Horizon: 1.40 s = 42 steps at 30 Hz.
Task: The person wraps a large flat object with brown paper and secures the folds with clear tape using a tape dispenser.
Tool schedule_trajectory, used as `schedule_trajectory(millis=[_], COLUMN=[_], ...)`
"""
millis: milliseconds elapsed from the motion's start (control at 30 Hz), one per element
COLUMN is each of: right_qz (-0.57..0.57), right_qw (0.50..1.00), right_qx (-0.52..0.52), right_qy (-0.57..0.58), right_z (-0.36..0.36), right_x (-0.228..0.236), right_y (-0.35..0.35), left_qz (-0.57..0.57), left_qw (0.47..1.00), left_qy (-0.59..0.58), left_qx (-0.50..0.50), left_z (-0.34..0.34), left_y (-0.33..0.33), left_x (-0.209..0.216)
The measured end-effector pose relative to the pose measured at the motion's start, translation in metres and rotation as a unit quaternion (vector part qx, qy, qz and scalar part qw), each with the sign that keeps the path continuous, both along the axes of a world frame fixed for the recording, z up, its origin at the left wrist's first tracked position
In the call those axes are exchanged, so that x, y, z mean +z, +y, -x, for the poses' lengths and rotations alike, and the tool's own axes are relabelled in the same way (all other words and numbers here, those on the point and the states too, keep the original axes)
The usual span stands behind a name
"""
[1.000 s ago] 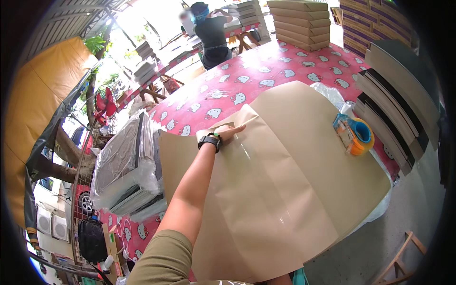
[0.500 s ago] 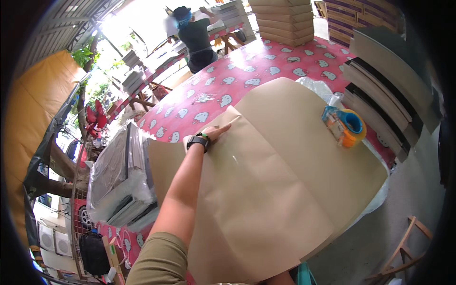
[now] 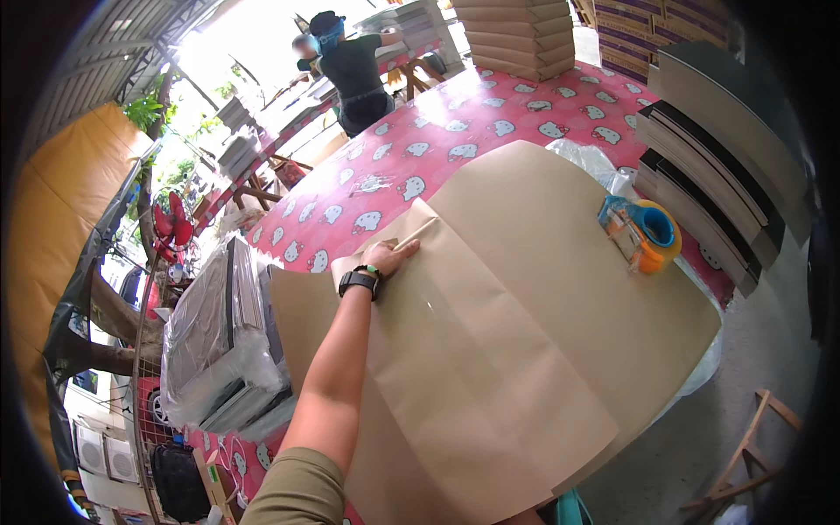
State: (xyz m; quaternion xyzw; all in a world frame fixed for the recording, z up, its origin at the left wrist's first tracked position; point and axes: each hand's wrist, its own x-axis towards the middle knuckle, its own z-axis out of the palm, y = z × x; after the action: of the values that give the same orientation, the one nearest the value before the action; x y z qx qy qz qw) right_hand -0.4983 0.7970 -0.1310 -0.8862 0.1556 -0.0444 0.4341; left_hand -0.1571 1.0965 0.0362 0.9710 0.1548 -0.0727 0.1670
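My left hand [image 3: 389, 258], with a dark watch on its wrist, is closed at the far left edge of a folded brown paper sheet [image 3: 490, 341]. Its fingers pinch a raised, narrow fold of that paper. The sheet lies over a larger piece of brown paper [image 3: 604, 289] with rounded-looking corners. Only a sliver of skin shows at the lower edge, below the paper; my right hand itself is hidden. A tape dispenser [image 3: 643, 234], blue and orange, rests on the right part of the larger paper.
The table has a pink cartoon-print cover [image 3: 437, 162]. Plastic-wrapped stacks [image 3: 227, 332] stand at left, dark and grey boards [image 3: 700, 184] at right. A brown stack [image 3: 516, 39] sits at the far end. Beyond it, a co-worker [image 3: 354, 74] stands at another table. A wooden frame [image 3: 744, 455] is lower right.
My left hand has drawn back slightly toward me; its outstretched finger is now curled in, and a narrow fold of paper stands up by it. The co-worker's arms have shifted.
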Motion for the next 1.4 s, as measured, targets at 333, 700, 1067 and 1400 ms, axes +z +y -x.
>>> schedule_trajectory(millis=[333, 700, 1067, 1400], right_qz=[0.015, 0.023, -0.194, 0.011], right_qw=[0.984, 0.901, 0.928, 0.936], right_qx=[0.157, 0.406, 0.26, 0.26], right_qy=[-0.085, -0.151, -0.185, -0.239], right_z=[0.014, 0.076, -0.028, 0.095], right_x=[0.003, 0.112, 0.067, 0.108], right_y=[-0.045, -0.027, -0.052, -0.072], left_qz=[-0.178, -0.035, -0.015, 0.059], left_qw=[0.979, 0.926, 0.92, 0.896], left_qy=[-0.061, -0.159, -0.231, -0.372], left_qx=[-0.083, -0.34, -0.316, -0.237], left_z=[0.09, 0.319, 0.347, 0.354], left_y=[-0.037, -0.126, -0.124, -0.128], left_x=[-0.003, -0.012, -0.025, -0.065])
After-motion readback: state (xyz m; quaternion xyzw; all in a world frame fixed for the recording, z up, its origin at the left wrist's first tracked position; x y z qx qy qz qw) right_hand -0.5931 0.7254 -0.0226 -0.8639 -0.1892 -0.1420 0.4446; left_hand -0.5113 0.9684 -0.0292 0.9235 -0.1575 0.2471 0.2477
